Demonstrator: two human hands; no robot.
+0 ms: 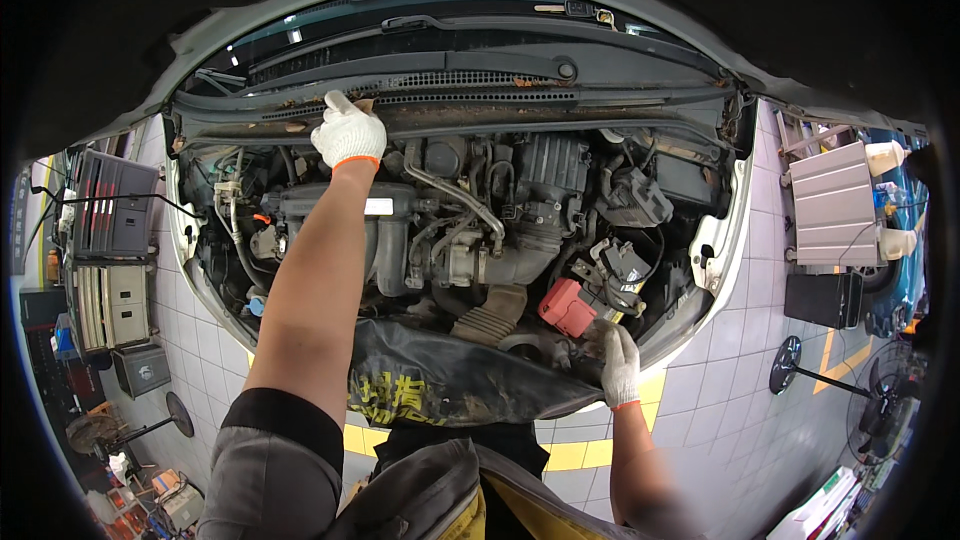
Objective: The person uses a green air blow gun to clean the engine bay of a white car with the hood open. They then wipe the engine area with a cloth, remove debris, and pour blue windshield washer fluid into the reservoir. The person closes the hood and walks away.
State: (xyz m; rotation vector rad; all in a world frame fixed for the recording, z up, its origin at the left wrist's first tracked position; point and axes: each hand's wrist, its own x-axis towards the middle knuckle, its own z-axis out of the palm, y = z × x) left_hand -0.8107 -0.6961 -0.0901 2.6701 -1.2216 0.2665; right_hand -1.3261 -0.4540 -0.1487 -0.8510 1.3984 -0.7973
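Left hand [347,135] is over the left part of the grille [480,97], far side, fingers mostly curled with a brown scrap [366,105] right beside them; can't tell if it's gripped. I'd call this step reaching in there, and next wants a light pinch. Right hand [620,365], near right, fingers loosely bent beside the red cover [567,308], grip unclear.

2 wht gloves [348,134] [621,368], 1 eng. [460,262], 1 red cvr [568,308]
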